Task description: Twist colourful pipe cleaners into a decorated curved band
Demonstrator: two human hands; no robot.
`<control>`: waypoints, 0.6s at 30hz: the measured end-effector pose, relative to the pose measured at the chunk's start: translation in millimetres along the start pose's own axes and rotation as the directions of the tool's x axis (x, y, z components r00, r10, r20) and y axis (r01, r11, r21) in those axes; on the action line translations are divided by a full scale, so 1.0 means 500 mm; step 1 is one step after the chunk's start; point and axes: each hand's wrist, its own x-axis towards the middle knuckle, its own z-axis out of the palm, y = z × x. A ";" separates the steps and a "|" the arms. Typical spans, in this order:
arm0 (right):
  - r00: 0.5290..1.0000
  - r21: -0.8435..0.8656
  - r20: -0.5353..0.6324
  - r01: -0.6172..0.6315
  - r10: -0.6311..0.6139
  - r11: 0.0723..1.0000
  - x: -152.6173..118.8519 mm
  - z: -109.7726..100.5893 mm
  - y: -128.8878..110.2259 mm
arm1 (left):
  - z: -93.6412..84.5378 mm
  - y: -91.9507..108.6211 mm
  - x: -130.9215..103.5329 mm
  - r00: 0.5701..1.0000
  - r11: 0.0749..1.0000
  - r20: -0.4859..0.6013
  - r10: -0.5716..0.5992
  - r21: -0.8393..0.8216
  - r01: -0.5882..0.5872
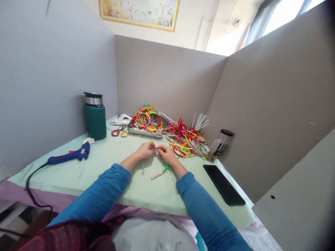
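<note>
My left hand [146, 150] and my right hand [167, 154] meet above the middle of the table, fingertips pinched close together. Between them is a small purple pipe cleaner [155, 151], which both hands grip; its full shape is hidden by the fingers. Just below my right wrist lies a piece of pipe cleaner, pink [157, 175] at one end and green [165, 168] at the other. A short pale strip [143, 169] rests under my left wrist.
A tray [143, 132] of colourful pipe-cleaner rings stands at the back, beside a heap of loose pipe cleaners [187, 136]. On the left are a green bottle [95, 120], a blue glue gun [69, 157] with its cord, and scissors [119, 133]. A black phone [223, 184] lies right.
</note>
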 end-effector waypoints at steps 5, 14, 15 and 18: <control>1.000 -0.009 -0.008 -0.005 0.005 1.000 0.001 0.001 0.002 | -0.004 -0.002 0.001 1.000 0.997 0.000 0.030 0.073 -0.030; 1.000 0.006 0.005 -0.004 0.004 1.000 0.000 -0.001 0.000 | -0.008 -0.008 0.000 0.992 0.985 -0.007 0.123 0.123 -0.121; 1.000 0.007 0.003 -0.005 0.005 1.000 0.000 -0.001 -0.001 | -0.008 -0.008 0.000 0.991 0.983 -0.008 0.137 0.129 -0.135; 1.000 0.007 -0.004 0.005 -0.005 1.000 0.001 -0.001 -0.001 | -0.007 -0.008 -0.001 0.985 0.975 0.003 0.170 0.143 -0.169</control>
